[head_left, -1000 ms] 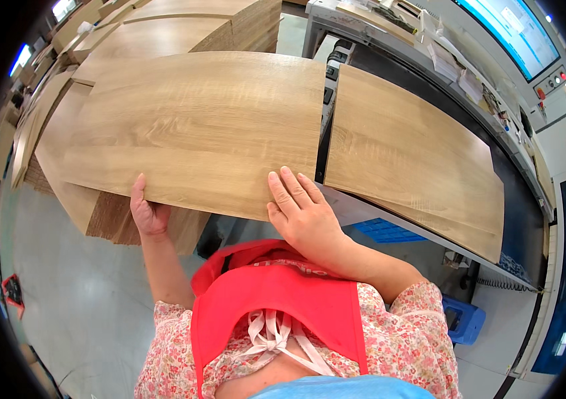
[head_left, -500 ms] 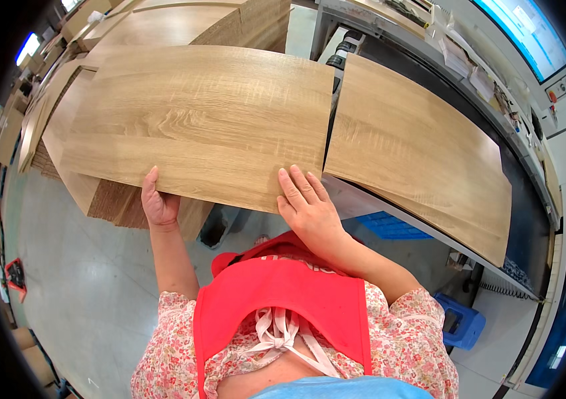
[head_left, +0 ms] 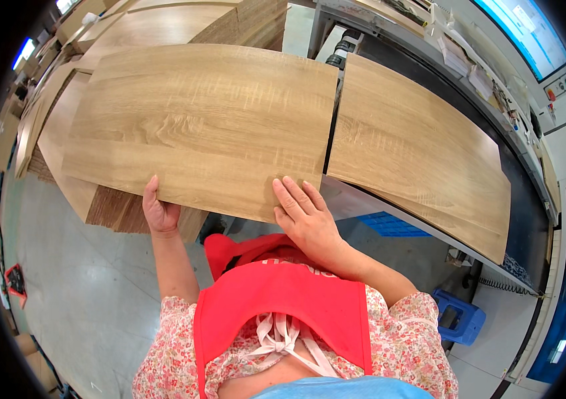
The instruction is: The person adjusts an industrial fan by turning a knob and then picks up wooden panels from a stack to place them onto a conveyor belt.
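A wide wood-grain board (head_left: 203,120) lies in front of me, light brown, across a stack of similar boards. My left hand (head_left: 162,211) grips its near edge, thumb on top and the other fingers mostly hidden underneath. Flat on the board's near right part rests my right hand (head_left: 309,223), fingers stretched out on the surface. To the right, a second wood-grain board (head_left: 416,146) lies on the machine's dark bed, with another panel edge showing beneath its near side. A narrow dark gap separates the two boards.
Below the held board show the stack's brown edges (head_left: 120,209). The machine (head_left: 529,219) runs along the right, with a lit screen (head_left: 522,33) at the upper right. A blue plastic stool-like object (head_left: 459,318) stands on the floor. More panels (head_left: 156,26) are piled at the far left.
The board's near edge has come slightly toward me, and both hands shifted a little with it. A lengthwise line across its surface no longer shows.
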Demonstrator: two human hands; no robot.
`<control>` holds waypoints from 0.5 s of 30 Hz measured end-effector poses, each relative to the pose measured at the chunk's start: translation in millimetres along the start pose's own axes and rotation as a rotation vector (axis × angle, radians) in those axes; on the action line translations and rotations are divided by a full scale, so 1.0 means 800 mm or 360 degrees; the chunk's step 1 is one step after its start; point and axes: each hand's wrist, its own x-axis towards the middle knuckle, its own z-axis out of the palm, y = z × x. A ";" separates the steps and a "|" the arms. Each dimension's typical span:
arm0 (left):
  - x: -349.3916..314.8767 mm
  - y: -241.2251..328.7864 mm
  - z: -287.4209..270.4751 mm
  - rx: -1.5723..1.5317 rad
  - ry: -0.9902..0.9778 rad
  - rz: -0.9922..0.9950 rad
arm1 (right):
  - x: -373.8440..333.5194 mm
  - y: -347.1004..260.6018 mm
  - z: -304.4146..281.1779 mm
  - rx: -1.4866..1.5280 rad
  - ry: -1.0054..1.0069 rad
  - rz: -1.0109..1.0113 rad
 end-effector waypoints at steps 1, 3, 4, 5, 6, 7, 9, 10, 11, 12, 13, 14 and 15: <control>0.000 0.000 0.000 0.0001 -0.0001 -0.0001 | 0.000 -0.001 0.000 0.0013 0.0008 -0.0006; -0.001 0.002 0.001 0.0030 0.0040 0.0032 | 0.004 -0.003 -0.004 0.0035 0.0014 -0.0005; -0.001 0.002 0.001 0.0032 0.0042 0.0029 | 0.005 -0.004 -0.006 0.0061 0.0016 -0.0004; -0.001 0.003 0.000 0.0041 0.0056 0.0036 | 0.005 -0.004 -0.007 0.0062 0.0014 -0.0001; -0.001 0.004 0.000 0.0050 0.0070 0.0044 | 0.005 -0.004 -0.008 0.0070 0.0023 -0.0024; -0.002 0.004 0.002 0.0052 0.0073 0.0039 | 0.005 -0.004 -0.008 0.0078 0.0031 -0.0046; -0.003 0.006 0.006 0.0070 0.0111 0.0056 | 0.006 -0.005 -0.008 0.0092 0.0057 -0.0055; -0.002 0.006 0.006 0.0071 0.0112 0.0053 | 0.006 -0.005 -0.009 0.0101 0.0087 -0.0072; -0.002 0.007 0.005 0.0061 0.0118 0.0049 | 0.006 -0.006 -0.009 0.0102 0.0086 -0.0069; -0.002 0.008 0.005 0.0050 0.0125 0.0045 | 0.006 -0.007 -0.010 0.0104 0.0115 -0.0069; -0.002 0.008 0.007 0.0052 0.0127 0.0048 | 0.006 -0.007 -0.011 0.0108 0.0144 -0.0074; -0.003 0.008 0.012 0.0062 0.0133 0.0061 | 0.007 -0.007 -0.012 0.0111 0.0144 -0.0077; -0.003 0.008 0.015 0.0071 0.0138 0.0074 | 0.008 -0.007 -0.015 0.0112 0.0158 -0.0076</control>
